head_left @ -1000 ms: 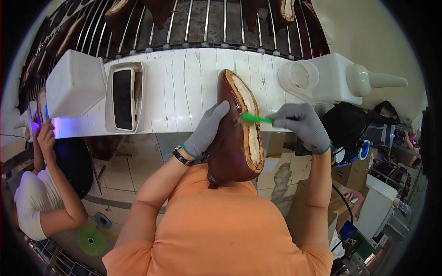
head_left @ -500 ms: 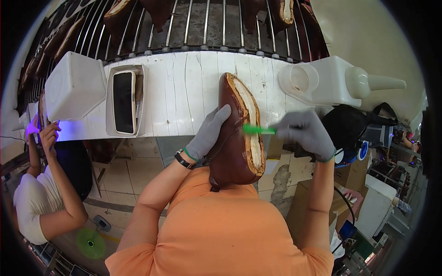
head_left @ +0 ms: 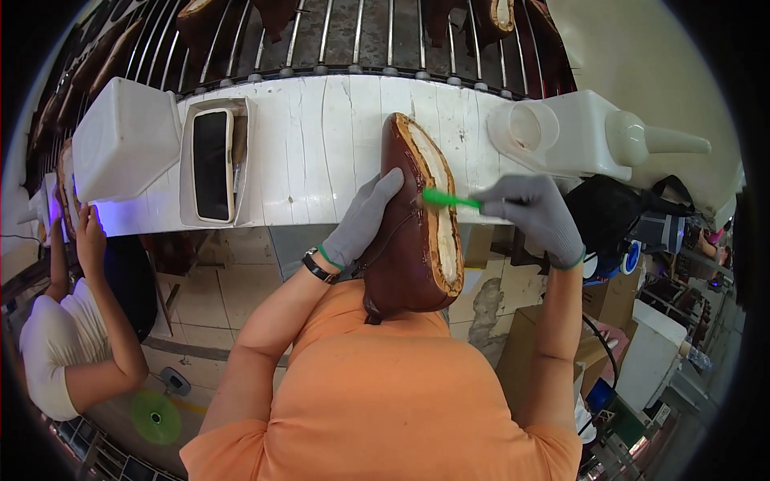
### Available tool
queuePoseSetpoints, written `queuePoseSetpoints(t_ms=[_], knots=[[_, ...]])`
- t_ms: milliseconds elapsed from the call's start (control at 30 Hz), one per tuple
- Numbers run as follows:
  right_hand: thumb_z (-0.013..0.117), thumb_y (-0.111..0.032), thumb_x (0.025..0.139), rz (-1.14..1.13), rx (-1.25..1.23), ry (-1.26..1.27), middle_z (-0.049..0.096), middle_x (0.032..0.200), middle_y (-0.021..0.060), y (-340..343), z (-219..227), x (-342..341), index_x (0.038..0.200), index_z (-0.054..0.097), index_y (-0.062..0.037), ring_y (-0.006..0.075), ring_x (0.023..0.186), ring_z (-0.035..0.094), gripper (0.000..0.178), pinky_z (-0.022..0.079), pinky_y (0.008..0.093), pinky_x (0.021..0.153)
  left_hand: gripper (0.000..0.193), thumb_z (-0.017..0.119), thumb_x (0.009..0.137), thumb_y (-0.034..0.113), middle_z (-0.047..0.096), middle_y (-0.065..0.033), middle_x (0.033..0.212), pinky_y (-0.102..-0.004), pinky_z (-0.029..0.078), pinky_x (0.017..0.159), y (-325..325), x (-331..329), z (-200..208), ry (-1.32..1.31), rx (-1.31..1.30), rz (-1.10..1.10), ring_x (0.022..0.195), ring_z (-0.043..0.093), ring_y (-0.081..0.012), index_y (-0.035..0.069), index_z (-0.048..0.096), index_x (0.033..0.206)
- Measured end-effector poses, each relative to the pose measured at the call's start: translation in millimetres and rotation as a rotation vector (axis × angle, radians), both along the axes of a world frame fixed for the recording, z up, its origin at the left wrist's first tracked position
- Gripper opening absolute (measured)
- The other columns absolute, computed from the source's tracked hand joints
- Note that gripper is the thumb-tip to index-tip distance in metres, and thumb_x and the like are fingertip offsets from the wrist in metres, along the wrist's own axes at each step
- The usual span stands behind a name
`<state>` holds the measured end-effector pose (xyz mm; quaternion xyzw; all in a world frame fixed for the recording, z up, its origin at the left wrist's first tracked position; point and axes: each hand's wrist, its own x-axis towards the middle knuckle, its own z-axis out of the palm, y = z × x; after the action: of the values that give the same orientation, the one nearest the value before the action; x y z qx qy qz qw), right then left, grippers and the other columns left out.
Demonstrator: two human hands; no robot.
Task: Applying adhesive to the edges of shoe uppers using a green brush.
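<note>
While your left hand (head_left: 362,216), in a finely knitted grey glove with a green cuff, grips the dark brown shoe upper (head_left: 401,260), one fingertip presses flat on the smooth, glossy leather. Its other fingers are hidden behind the shoe, so I cannot tell whether they are spread or pressed together. Your right hand (head_left: 536,210), gloved alike, has its fingers curled in, pinching the slim, bright green plastic handle of a brush (head_left: 451,198).

The shoe upper sits between the fingers of both hands, its underside turned toward your right ones: a long, pale strip framed by a rough, tan, uneven border. From your right fingertips the brush crosses that strip to the border nearer your left fingertips; whether its bristles touch, I cannot tell.

Past your left fingertips spreads the white bench (head_left: 301,148), its surface finely cracked, and beyond it run the slender metal bars (head_left: 359,40) of a rack. Well left of your left fingers, a black-screened phone (head_left: 212,164) with a pale, rounded edge lies in a shallow white box (head_left: 248,152). Beyond your right fingers stand a round translucent cup (head_left: 525,127) and, just beside it, a white plastic bottle (head_left: 585,132) with a tapering spout.
</note>
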<state>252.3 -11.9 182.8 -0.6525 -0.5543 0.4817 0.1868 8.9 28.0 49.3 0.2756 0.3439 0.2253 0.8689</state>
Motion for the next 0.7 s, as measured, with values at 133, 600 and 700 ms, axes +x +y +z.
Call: queuePoseSetpoints(t_ms=[133,600,700], knots=[[0.078,-0.01,0.08,0.122,-0.074,0.109,0.069,0.077,0.0053,-2,5,7,0.099,0.076,-0.0004,0.0092,0.069,0.058,0.021,0.046,0.0277,0.066,0.069,0.049,0.1,0.052,0.059,-0.0117,0.124,-0.029,0.044,0.099,0,0,3,0.02,0.0,-0.004,0.11,0.056,-0.0153,-0.007,0.047,0.135],[0.082,-0.007,0.075,0.421,-0.148,0.298,0.072,0.081,0.01,12,26,13,0.098,0.076,0.0013,0.0157,0.072,0.065,0.025,0.05,0.0277,0.067,0.061,0.047,0.101,0.05,0.062,-0.012,0.125,-0.0307,0.052,0.096,10,-1,18,-0.022,-0.124,-0.072,0.107,0.064,-0.0174,0.0,0.049,0.136],[0.082,-0.006,0.075,0.46,-0.13,0.34,0.072,0.08,0.0099,22,32,8,0.098,0.076,0.0019,0.0148,0.072,0.065,0.025,0.05,0.0272,0.067,0.064,0.048,0.1,0.051,0.061,-0.0131,0.127,-0.031,0.05,0.098,13,-1,30,-0.057,-0.192,-0.114,0.11,0.062,-0.0178,-0.001,0.049,0.137]])
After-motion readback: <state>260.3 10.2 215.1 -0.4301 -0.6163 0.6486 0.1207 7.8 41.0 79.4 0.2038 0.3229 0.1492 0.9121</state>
